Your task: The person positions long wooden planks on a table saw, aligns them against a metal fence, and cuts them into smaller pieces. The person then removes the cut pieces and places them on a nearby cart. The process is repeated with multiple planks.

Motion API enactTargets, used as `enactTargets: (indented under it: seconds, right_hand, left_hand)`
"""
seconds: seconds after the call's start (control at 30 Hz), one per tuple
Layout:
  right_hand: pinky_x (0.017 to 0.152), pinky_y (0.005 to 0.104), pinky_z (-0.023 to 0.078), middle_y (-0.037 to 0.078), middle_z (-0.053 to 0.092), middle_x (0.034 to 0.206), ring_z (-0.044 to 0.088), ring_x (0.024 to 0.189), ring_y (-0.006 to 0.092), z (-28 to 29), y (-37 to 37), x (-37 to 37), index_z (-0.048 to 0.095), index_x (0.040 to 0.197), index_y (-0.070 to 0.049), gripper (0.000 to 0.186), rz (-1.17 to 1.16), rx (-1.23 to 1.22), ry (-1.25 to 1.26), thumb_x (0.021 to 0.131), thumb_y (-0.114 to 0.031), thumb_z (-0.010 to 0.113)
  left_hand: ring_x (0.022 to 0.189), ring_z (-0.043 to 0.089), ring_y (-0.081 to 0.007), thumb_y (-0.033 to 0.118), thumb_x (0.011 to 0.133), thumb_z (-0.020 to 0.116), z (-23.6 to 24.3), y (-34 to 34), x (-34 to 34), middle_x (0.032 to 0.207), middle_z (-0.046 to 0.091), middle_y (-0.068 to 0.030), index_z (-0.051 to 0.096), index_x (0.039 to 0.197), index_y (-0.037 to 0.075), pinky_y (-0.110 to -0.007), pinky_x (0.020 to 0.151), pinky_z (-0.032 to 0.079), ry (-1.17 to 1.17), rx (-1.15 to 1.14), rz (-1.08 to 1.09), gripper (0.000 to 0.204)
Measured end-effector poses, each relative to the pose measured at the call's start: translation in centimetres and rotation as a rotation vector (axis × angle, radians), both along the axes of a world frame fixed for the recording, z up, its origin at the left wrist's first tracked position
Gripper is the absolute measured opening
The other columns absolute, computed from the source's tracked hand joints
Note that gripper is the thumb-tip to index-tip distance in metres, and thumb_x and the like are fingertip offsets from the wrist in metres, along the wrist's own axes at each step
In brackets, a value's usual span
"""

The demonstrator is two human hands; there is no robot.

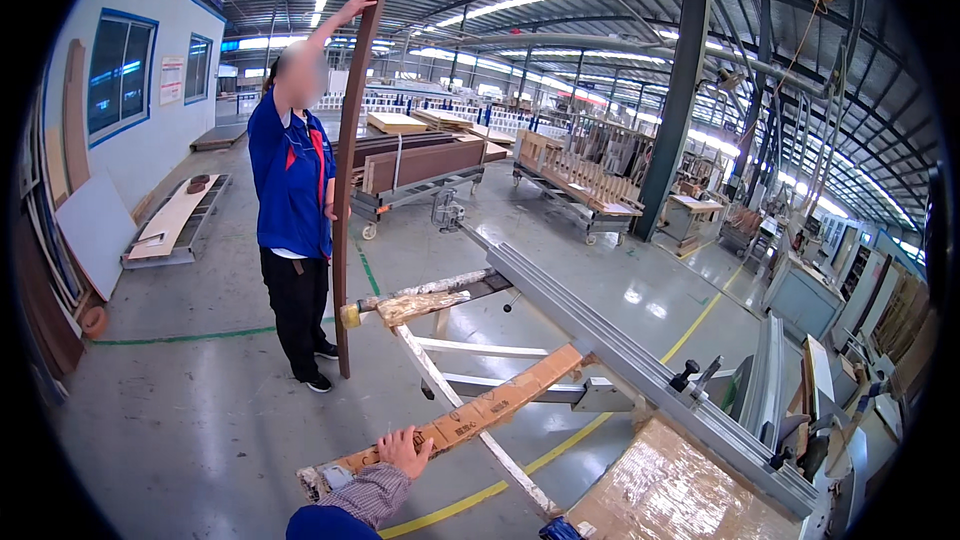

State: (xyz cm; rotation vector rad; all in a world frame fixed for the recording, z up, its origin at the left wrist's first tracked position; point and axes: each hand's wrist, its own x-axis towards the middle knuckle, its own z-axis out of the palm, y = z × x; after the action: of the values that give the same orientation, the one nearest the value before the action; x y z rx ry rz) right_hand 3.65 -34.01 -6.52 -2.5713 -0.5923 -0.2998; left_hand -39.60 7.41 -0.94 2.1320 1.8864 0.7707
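— Workshop setting: how is it laid out?
— Grey concrete floor is marked with yellow and green lines; steel roof trusses and strip lights are seen overhead. Carts loaded with timber panels are parked in the background, well apart from the work area.

— What is contacted by the wearer's hands?
— Only one hand is seen, at the lower edge; which hand it is cannot be told. It is laid with fingers spread on the near end of a cardboard-wrapped rail, which is rested diagonally on a white support frame beside a long grey metal guide beam. The other hand is out of view.

— Is another person present?
— Yes. A tall, narrow dark brown board is held upright on the floor by a co-worker in a blue jacket, one hand at its top edge.
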Motion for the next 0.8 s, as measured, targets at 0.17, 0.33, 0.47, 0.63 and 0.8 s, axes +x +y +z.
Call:
enactTargets:
  seconds: [0.17,0.33,0.47,0.63,0.8]
  right_hand:
    - [0.072,0.0464,0.048,0.019,0.062,0.096,0.057,0.089,0.0366,-4.4,-0.9,3.2,0.057,0.107,-0.007,0.034,-0.055,-0.156,-0.161,0.094,-0.036,0.043]
    - [0.067,0.0449,0.048,0.014,0.062,0.1,0.058,0.088,0.0311,-11.3,-2.6,7.5,0.056,0.117,-0.011,0.034,-0.052,-0.4,-0.403,0.094,-0.035,0.047]
    - [0.066,0.0432,0.05,0.012,0.062,0.104,0.058,0.09,0.0291,-13.7,-3.7,8.6,0.056,0.12,-0.012,0.037,-0.05,-0.443,-0.392,0.093,-0.035,0.049]
    - [0.071,0.0405,0.052,0.012,0.061,0.108,0.058,0.096,0.0296,-6.4,-0.1,5.2,0.058,0.115,-0.008,0.04,-0.074,-0.203,0.055,0.09,-0.039,0.051]
    - [0.075,0.0378,0.054,0.012,0.06,0.113,0.058,0.101,0.0302,-4.0,1.4,7.1,0.059,0.111,-0.005,0.045,-0.366,1.747,1.22,0.087,-0.042,0.053]
  left_hand:
    - [0.102,0.05,-0.0311,0.052,0.085,0.049,0.7,-0.2,0.9,0.106,0.059,-0.0162,0.053,0.12,0.007,-0.045,0.093,0.03,0.015,0.042,-0.021,0.057]
    - [0.1,0.051,-0.0322,0.053,0.085,0.05,0.5,-0.2,0.8,0.105,0.059,-0.0175,0.053,0.119,0.006,-0.046,0.091,0.031,0.037,0.06,-0.011,0.058]
    - [0.1,0.051,-0.0328,0.053,0.085,0.049,0.8,0.1,0.7,0.104,0.059,-0.0179,0.053,0.12,0.006,-0.046,0.092,0.031,0.061,0.069,-0.011,0.058]
    - [0.101,0.051,-0.0333,0.052,0.085,0.049,0.5,-0.3,0.6,0.105,0.059,-0.0185,0.052,0.121,0.006,-0.047,0.093,0.031,0.065,0.065,-0.012,0.059]
    - [0.101,0.051,-0.0336,0.05,0.085,0.051,0.2,-0.5,1.7,0.107,0.058,-0.0182,0.051,0.12,0.006,-0.047,0.093,0.031,0.042,0.076,-0.044,0.056]
